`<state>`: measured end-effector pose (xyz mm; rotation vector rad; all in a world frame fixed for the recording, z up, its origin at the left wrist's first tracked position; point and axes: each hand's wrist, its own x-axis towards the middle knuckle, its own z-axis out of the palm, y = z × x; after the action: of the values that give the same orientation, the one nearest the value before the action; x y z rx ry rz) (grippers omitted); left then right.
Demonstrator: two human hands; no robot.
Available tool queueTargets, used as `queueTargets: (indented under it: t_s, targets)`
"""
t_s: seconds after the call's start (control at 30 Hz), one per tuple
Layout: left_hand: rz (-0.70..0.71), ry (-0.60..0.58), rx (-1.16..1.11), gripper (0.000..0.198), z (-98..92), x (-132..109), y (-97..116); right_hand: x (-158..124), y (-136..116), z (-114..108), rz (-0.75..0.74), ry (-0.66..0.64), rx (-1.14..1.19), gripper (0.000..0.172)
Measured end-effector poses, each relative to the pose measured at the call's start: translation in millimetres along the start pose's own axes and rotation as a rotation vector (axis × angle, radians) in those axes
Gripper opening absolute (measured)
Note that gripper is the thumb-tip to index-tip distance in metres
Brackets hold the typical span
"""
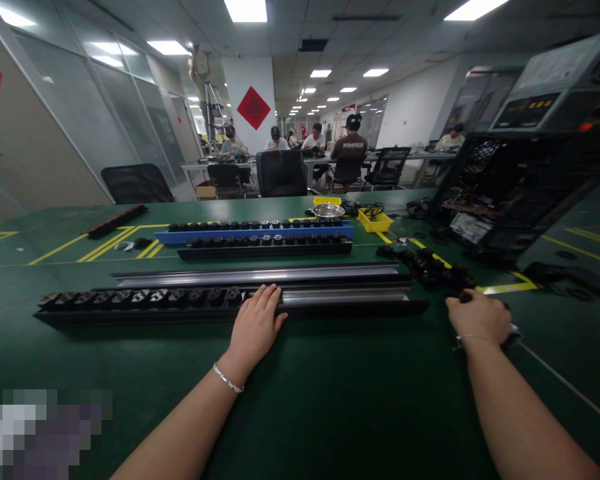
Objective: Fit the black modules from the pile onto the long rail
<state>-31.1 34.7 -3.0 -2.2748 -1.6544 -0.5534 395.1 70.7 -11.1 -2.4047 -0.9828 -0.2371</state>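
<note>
A long black rail point(330, 308) lies across the green table, with a row of black socket-like modules point(140, 298) filling its left part. My left hand point(257, 317) rests on this rail at the right end of the row, its fingers stretched out over the channel. To the right of the rail, my right hand point(480, 319) is closed around a small black part, mostly hidden by the fingers. Just beyond that hand lies a pile of loose black modules point(430, 267). Directly behind the front rail is a second rail point(260, 275) with a bare metallic channel.
Farther back are a blue rail point(255, 235) and a black rail point(265, 252), both with modules. A yellow bin point(375, 220) and a metal bowl point(329, 211) stand behind. An open computer case point(505, 193) occupies the right. Several people sit at distant tables.
</note>
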Motion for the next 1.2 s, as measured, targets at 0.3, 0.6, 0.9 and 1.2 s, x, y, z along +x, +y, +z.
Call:
queueTargets:
  t_s: [0.3,0.6,0.9,1.2]
  targets:
    - [0.015,-0.004,-0.036,0.045,-1.3,-1.2,-4.0,8.7,-2.4,11.1,-0.054,-0.039,-0.121,0.043]
    - [0.075,0.065,-0.065,0.032,-22.1,6.6,-21.7,-3.5,-14.7,6.5,-0.485,0.284,0.18,0.042]
    - [-0.227,-0.166,0.137,0.036,-51.2,7.0,-82.3,-65.4,-75.6,1.5,-0.881,-0.028,0.113,0.039]
    - [-0.182,-0.216,0.084,0.034,-37.1,6.2,-84.3,-67.4,-77.6,-2.8,-0.843,-0.103,0.031,0.042]
